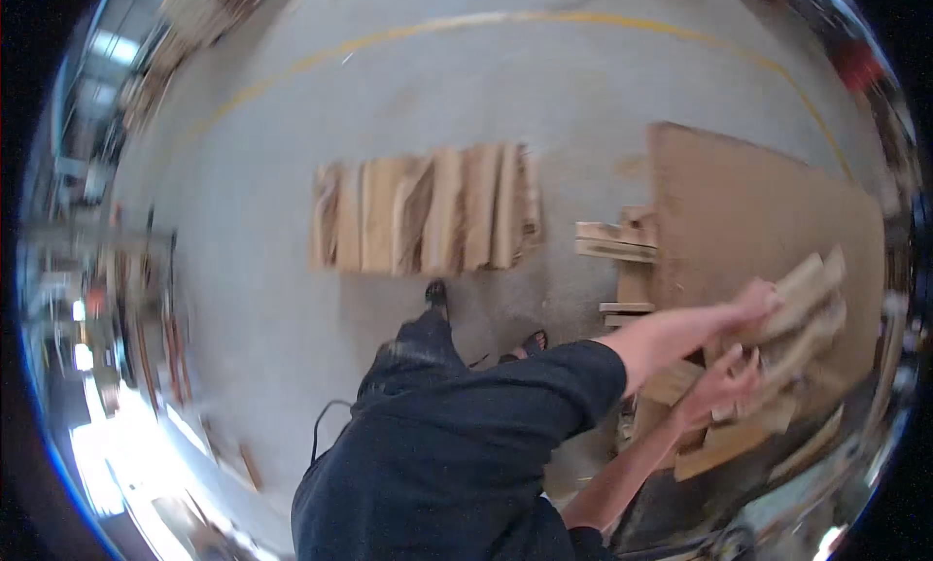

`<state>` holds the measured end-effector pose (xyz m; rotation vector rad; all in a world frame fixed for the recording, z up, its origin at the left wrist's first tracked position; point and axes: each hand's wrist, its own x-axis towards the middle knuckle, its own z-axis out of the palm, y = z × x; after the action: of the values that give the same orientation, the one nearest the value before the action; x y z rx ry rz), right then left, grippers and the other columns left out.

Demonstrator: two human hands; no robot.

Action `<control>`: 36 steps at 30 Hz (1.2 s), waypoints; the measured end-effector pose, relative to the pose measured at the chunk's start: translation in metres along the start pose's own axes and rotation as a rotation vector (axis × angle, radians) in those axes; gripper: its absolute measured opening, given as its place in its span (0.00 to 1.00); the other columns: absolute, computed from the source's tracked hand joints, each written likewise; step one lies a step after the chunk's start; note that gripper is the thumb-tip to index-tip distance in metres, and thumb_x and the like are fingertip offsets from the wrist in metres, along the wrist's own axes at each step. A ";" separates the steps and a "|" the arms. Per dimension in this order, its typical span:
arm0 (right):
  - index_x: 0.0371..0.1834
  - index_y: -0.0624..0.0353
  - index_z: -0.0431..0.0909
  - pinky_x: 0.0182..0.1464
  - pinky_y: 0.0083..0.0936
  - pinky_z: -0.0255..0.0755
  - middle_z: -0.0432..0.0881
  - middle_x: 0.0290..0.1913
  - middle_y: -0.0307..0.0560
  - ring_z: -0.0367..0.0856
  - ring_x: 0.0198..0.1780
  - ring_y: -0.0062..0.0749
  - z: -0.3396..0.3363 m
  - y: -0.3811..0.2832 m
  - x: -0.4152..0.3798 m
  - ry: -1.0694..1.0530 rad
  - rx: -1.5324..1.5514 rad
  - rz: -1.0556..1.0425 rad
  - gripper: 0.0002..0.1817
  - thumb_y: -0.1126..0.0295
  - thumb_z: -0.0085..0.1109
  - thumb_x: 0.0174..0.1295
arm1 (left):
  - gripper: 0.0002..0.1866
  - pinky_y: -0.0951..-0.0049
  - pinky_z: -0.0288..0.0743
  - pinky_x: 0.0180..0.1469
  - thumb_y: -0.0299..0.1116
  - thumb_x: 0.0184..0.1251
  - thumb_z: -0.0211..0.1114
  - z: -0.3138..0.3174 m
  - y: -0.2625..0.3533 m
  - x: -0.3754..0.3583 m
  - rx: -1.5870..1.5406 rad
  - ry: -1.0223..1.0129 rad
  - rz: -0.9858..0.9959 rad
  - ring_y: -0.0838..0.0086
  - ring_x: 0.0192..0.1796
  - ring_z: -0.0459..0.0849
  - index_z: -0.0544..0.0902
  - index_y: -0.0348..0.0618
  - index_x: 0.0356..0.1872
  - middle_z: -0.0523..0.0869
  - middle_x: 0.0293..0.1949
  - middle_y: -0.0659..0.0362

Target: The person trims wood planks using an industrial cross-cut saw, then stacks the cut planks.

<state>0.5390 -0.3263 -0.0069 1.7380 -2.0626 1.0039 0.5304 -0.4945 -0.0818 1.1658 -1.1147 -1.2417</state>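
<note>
My left hand [756, 301] reaches across to the right and closes on the near end of a short wooden board [799, 287]. Just below it, my right hand [721, 388] grips the end of another wooden board [805, 349], its fingers curled at the edge. Motion blurs both boards, and the undersides of my hands are hidden. Under and around them lie more loose wood pieces [724, 449] beside a large brown sheet [748, 211].
A row of rough-edged boards [423, 211] stands in front of my feet. Short wood blocks [617, 242] stick out at the brown sheet's left side. A yellow line [476, 20] crosses the grey floor [243, 231]. Machinery [734, 542] is at the lower right.
</note>
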 end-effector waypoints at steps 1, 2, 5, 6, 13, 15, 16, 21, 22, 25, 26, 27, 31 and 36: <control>0.52 0.66 0.84 0.66 0.48 0.68 0.78 0.60 0.64 0.74 0.63 0.55 -0.002 -0.030 -0.007 0.062 0.033 -0.013 0.19 0.59 0.63 0.69 | 0.20 0.55 0.77 0.55 0.47 0.67 0.65 -0.027 0.010 -0.004 -0.126 0.039 -0.010 0.54 0.52 0.84 0.85 0.38 0.46 0.86 0.47 0.45; 0.52 0.66 0.84 0.66 0.48 0.68 0.78 0.60 0.64 0.74 0.63 0.55 0.000 -0.055 -0.022 0.019 0.052 -0.057 0.19 0.59 0.63 0.69 | 0.18 0.58 0.79 0.51 0.44 0.69 0.65 -0.056 0.017 -0.009 -0.257 0.062 -0.013 0.58 0.47 0.86 0.85 0.38 0.45 0.88 0.42 0.46; 0.48 0.67 0.83 0.66 0.47 0.68 0.78 0.60 0.59 0.74 0.64 0.54 0.025 -0.101 -0.085 -0.145 0.181 -0.143 0.15 0.64 0.61 0.70 | 0.15 0.64 0.80 0.43 0.41 0.70 0.65 -0.193 -0.008 -0.073 -0.194 0.136 0.161 0.65 0.38 0.87 0.85 0.38 0.43 0.88 0.35 0.50; 0.48 0.66 0.82 0.64 0.45 0.69 0.79 0.59 0.58 0.75 0.63 0.52 0.031 -0.127 -0.110 -0.245 0.220 -0.167 0.14 0.66 0.61 0.70 | 0.16 0.64 0.78 0.39 0.44 0.70 0.64 -0.242 -0.030 -0.100 -0.172 0.238 0.211 0.67 0.34 0.86 0.85 0.38 0.38 0.87 0.31 0.49; 0.52 0.64 0.81 0.51 0.30 0.76 0.76 0.56 0.52 0.79 0.54 0.37 0.085 -0.305 -0.389 -1.332 0.547 0.263 0.17 0.66 0.67 0.65 | 0.22 0.59 0.78 0.52 0.49 0.66 0.67 -0.710 -0.175 -0.401 0.501 0.782 -0.438 0.55 0.47 0.86 0.85 0.36 0.43 0.87 0.41 0.47; 0.54 0.62 0.82 0.57 0.30 0.76 0.68 0.65 0.54 0.79 0.56 0.40 0.122 -0.376 -0.497 -1.482 0.543 0.328 0.21 0.61 0.70 0.64 | 0.29 0.54 0.76 0.57 0.52 0.61 0.71 -0.846 -0.221 -0.491 0.844 0.931 -0.691 0.51 0.56 0.83 0.82 0.36 0.53 0.85 0.50 0.42; 0.57 0.62 0.81 0.61 0.32 0.73 0.66 0.68 0.57 0.77 0.59 0.43 0.149 -0.405 -0.554 -1.532 0.553 0.237 0.24 0.58 0.70 0.64 | 0.32 0.52 0.74 0.59 0.53 0.61 0.70 -0.901 -0.232 -0.523 0.787 1.016 -0.890 0.48 0.58 0.80 0.79 0.38 0.57 0.82 0.54 0.41; 0.76 0.67 0.59 0.79 0.49 0.47 0.49 0.78 0.69 0.46 0.80 0.63 0.302 -0.600 -0.757 -1.444 0.417 -0.055 0.45 0.55 0.70 0.62 | 0.43 0.53 0.68 0.66 0.53 0.53 0.78 -1.080 -0.334 -0.610 0.788 0.901 -0.851 0.49 0.64 0.72 0.73 0.36 0.65 0.76 0.60 0.44; 0.78 0.70 0.53 0.79 0.53 0.46 0.45 0.80 0.67 0.44 0.81 0.64 0.331 -0.618 -0.790 -1.270 0.290 -0.059 0.53 0.50 0.72 0.59 | 0.45 0.52 0.66 0.68 0.53 0.51 0.79 -1.085 -0.355 -0.613 0.795 0.803 -0.760 0.49 0.66 0.69 0.72 0.35 0.66 0.74 0.62 0.43; 0.79 0.69 0.50 0.79 0.53 0.46 0.46 0.79 0.67 0.45 0.80 0.61 0.356 -0.664 -0.819 -1.168 -0.241 0.203 0.61 0.39 0.72 0.54 | 0.47 0.50 0.63 0.69 0.52 0.50 0.80 -1.050 -0.384 -0.602 1.002 0.777 -0.817 0.47 0.68 0.65 0.69 0.33 0.67 0.69 0.63 0.42; 0.79 0.68 0.48 0.79 0.54 0.45 0.45 0.80 0.65 0.44 0.80 0.61 0.358 -0.661 -0.832 -1.077 -0.217 0.143 0.63 0.37 0.71 0.53 | 0.47 0.50 0.63 0.69 0.52 0.50 0.80 -1.043 -0.393 -0.607 0.982 0.760 -0.830 0.47 0.68 0.65 0.69 0.33 0.67 0.69 0.63 0.42; 0.80 0.68 0.46 0.79 0.55 0.44 0.44 0.80 0.63 0.43 0.81 0.60 0.361 -0.658 -0.843 -0.983 -0.189 0.082 0.65 0.34 0.70 0.52 | 0.49 0.50 0.62 0.69 0.51 0.50 0.80 -1.036 -0.400 -0.610 0.842 0.836 -0.840 0.46 0.68 0.63 0.67 0.32 0.68 0.67 0.63 0.41; 0.80 0.64 0.48 0.78 0.56 0.45 0.46 0.80 0.62 0.45 0.80 0.61 0.359 -0.644 -0.868 -0.927 -0.137 -0.011 0.59 0.34 0.64 0.58 | 0.52 0.49 0.59 0.69 0.50 0.48 0.82 -1.009 -0.414 -0.637 0.699 0.895 -0.820 0.46 0.66 0.64 0.63 0.32 0.69 0.67 0.62 0.41; 0.78 0.66 0.55 0.76 0.59 0.50 0.45 0.81 0.63 0.46 0.80 0.62 0.313 -0.609 -0.887 -0.975 -0.056 -0.153 0.44 0.45 0.56 0.70 | 0.46 0.50 0.61 0.67 0.49 0.49 0.82 -0.955 -0.416 -0.716 0.736 0.857 -0.739 0.47 0.65 0.66 0.69 0.35 0.65 0.72 0.57 0.42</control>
<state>1.4037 0.1181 -0.5638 2.6173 -2.3145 -0.0152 1.4242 0.2542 -0.5711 2.5165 -0.4504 -0.6339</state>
